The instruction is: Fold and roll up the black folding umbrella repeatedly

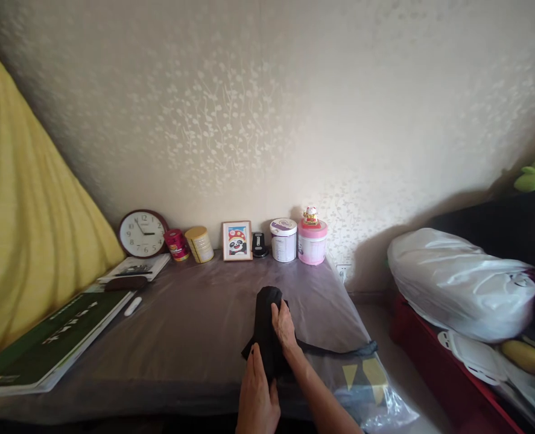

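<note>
At the lower centre of the frame, the left hand (259,392) is laid against the near end of a black cloth (266,322), fingers together and thumb apart; the right hand (285,327) is pressed to its right side, fingers slightly curled. Whether the cloth is pinched by either cannot be told. It is set on a grey-covered table (195,337). A yellow curtain (27,199) is seen at far left, a white bag (461,283) at right, a green book (54,343) at lower left, a clock (143,234) at centre left, and a figurine (311,216) at centre right.

Dim light pales the mid-frame wall (231,120); glare flecks the clear plastic (391,408).
</note>
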Available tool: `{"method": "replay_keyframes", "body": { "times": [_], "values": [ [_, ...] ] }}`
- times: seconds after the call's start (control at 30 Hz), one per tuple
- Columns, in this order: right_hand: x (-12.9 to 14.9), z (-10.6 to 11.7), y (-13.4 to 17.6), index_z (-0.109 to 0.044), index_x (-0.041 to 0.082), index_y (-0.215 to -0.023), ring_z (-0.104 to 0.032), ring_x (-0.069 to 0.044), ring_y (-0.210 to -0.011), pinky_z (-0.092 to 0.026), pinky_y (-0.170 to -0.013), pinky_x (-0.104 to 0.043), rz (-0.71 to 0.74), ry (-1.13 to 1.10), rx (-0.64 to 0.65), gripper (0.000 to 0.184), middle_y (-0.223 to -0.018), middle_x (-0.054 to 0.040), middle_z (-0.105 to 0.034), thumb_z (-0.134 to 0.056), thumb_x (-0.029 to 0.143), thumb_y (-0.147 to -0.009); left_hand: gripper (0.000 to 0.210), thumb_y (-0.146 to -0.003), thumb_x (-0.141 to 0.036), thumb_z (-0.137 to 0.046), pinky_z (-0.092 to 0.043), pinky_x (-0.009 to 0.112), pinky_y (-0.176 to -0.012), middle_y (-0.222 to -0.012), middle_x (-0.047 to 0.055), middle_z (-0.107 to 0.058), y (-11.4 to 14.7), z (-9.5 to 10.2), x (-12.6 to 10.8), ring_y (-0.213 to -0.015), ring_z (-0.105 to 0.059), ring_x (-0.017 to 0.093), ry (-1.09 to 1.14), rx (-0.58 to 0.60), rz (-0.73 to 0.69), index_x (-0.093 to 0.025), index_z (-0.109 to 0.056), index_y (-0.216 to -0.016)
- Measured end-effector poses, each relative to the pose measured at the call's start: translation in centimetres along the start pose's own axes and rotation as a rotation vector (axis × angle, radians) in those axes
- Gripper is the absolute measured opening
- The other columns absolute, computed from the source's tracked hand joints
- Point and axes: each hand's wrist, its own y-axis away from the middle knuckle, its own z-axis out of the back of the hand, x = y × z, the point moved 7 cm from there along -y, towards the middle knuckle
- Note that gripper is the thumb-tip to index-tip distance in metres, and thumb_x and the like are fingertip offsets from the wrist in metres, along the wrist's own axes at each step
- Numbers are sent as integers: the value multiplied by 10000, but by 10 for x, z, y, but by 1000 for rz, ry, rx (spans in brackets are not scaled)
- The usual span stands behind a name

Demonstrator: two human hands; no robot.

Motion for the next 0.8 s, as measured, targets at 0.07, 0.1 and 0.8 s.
{"method": "replay_keyframes", "body": {
  "times": [0.07, 0.1, 0.8],
  "values": [
    [4, -5, 3, -506, 30, -1184, -518, -309, -1125, -401, -927, -417, -20, 13, 15, 507, -1175, -242, -563, -371, 383, -845, 597, -776, -106, -321, -325, 367, -1065, -1417, 198, -326, -1, -2, 1, -1319, -311, 246, -25, -22, 3, 0, -202, -1352],
    [6, -7, 4, -482, 29, -1214, -501, -309, -1144, -388, -940, -418, -31, 22, 21, 532, -1197, -239, -549, -390, 393, -838, 598, -772, -96, -320, -322, 366, -1066, -1420, 191, -325, -1, -3, 2, -1322, -304, 242, -33, -34, 3, -6, -207, -1353],
    [49, 4, 16, -198, -16, -1395, -442, -351, -1190, -352, -949, -390, -150, 382, 285, 729, -1397, -263, -304, -461, 332, -811, 499, -794, -443, -394, -437, 294, -895, -1119, 149, -602, 29, 21, 36, -1033, -581, 206, 575, -26, 157, -110, -460, -1160]
  ]
}}
